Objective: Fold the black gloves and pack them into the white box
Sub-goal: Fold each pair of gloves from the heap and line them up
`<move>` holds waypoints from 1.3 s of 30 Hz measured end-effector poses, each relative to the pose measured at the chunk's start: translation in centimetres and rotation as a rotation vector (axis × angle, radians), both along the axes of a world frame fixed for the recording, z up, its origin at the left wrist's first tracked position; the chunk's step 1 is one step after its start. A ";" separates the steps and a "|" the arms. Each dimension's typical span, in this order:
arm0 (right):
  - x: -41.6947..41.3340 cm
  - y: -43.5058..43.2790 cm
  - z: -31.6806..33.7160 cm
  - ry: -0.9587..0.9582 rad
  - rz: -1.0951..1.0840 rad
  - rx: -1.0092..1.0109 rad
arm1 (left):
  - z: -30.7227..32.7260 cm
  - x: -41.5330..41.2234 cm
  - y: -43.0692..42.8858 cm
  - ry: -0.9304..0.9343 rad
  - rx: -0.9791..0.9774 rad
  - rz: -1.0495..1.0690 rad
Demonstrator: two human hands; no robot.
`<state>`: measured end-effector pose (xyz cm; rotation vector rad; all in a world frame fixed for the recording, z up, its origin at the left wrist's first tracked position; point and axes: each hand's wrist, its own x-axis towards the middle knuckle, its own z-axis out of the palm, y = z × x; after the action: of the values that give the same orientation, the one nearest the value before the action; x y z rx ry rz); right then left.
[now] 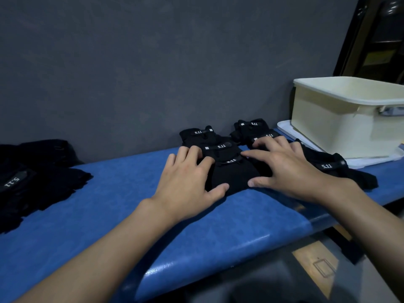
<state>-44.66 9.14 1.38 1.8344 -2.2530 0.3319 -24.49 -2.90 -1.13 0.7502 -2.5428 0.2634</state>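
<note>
A folded black glove (234,173) lies on the blue padded bench (122,206), between my two hands. My left hand (188,178) presses flat on its left side, thumb along the near edge. My right hand (282,169) presses on its right side with fingers spread. Behind it sit more folded black gloves (207,136) and another folded stack (251,127) near the wall. An unfolded glove (341,169) lies to the right of my right hand. The white box (341,125) stands open at the far right on a white tray (286,127).
A pile of unfolded black gloves (37,173) covers the bench's left end. A dark grey wall (153,62) runs right behind the bench. The bench's front edge drops to the floor (314,261) at lower right.
</note>
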 end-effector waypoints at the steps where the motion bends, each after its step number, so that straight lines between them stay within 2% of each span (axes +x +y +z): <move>1: 0.0 0.1 0.0 -0.005 0.003 -0.007 | 0.0 0.0 0.0 0.001 0.002 0.000; 19: 3.0 -0.7 1.8 -0.065 0.095 -0.102 | 2.0 2.6 0.3 0.022 0.044 0.031; 24: 6.5 -3.1 2.2 -0.124 0.162 -0.132 | 3.1 7.9 -1.0 0.016 0.060 0.125; 30: 13.3 -7.8 2.0 -0.142 0.341 -0.076 | 4.0 16.9 -2.8 0.074 0.082 0.309; 39: 23.7 -14.2 0.8 -0.264 0.570 0.035 | 3.0 27.4 -5.4 0.346 0.162 0.538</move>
<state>-20.96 -5.10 2.22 2.5604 -1.8350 0.6613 2.93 -8.26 1.85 1.4067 -2.0167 0.0867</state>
